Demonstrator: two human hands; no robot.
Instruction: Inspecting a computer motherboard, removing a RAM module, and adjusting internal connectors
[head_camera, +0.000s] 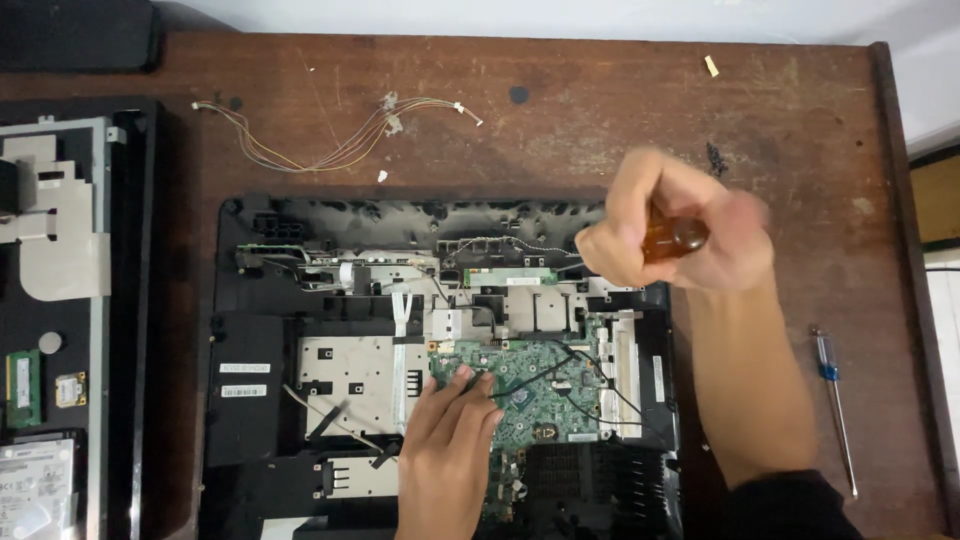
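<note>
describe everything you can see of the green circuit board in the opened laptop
The green circuit board lies flat in the opened laptop's black base, right of a silvery metal plate. Small chips and solder points dot it, and thin black cables cross it. The left hand rests its fingertips on the board's left edge.

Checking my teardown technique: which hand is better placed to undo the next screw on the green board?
Right. The right hand already grips the amber-handled screwdriver above the open laptop chassis, while the left hand lies flat with fingers on the green circuit board, steadying it.
</note>
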